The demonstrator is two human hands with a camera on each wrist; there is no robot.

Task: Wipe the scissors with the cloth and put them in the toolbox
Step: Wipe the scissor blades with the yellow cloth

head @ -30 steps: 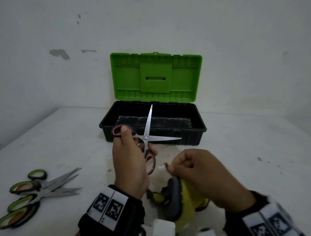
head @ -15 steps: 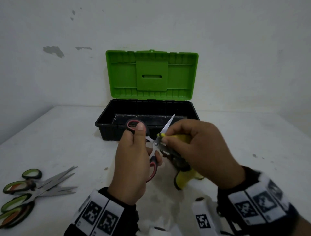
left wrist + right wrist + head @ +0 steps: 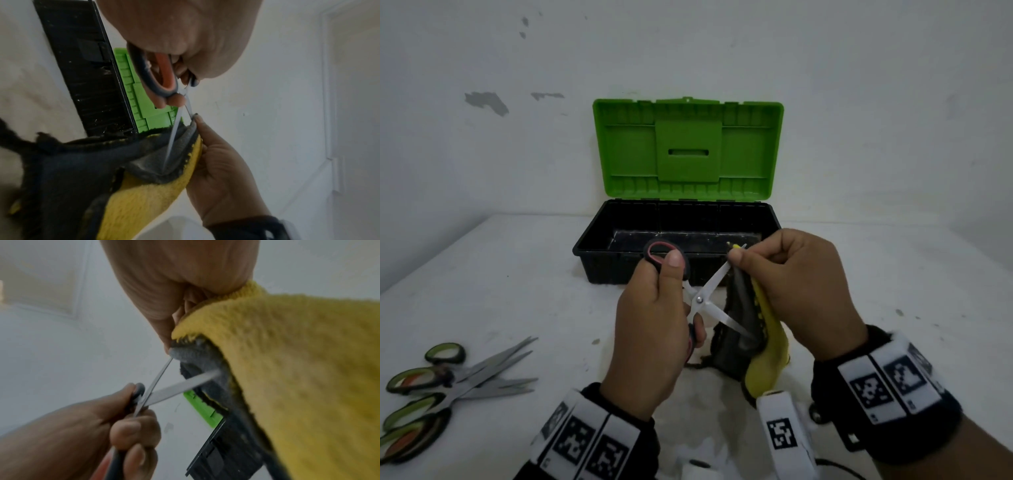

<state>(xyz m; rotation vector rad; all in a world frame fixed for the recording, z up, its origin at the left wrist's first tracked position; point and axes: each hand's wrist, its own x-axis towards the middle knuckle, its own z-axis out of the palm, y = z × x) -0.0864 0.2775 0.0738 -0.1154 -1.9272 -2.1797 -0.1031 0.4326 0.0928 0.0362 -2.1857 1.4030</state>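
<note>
My left hand (image 3: 654,329) grips the black-and-red handles of a pair of scissors (image 3: 700,299), blades spread open in an X above the table. My right hand (image 3: 787,281) pinches a yellow and grey cloth (image 3: 760,329) around the tip of the upper blade. The lower blade's tip pokes into the hanging grey side of the cloth (image 3: 164,162). In the right wrist view the cloth (image 3: 298,369) drapes from my fingers over both scissors blades (image 3: 170,389). Behind my hands the toolbox (image 3: 619,270) stands open, black tub and green lid (image 3: 688,150) upright.
Several green-handled scissors (image 3: 448,387) lie in a heap at the table's front left. The white table (image 3: 500,274) meets a white wall just behind the toolbox. Small dark specks mark the table at the right.
My right hand lifted the cloth from the table to the scissors and slid it up the upper blade to its tip. My left hand tilted the scissors rightwards.
</note>
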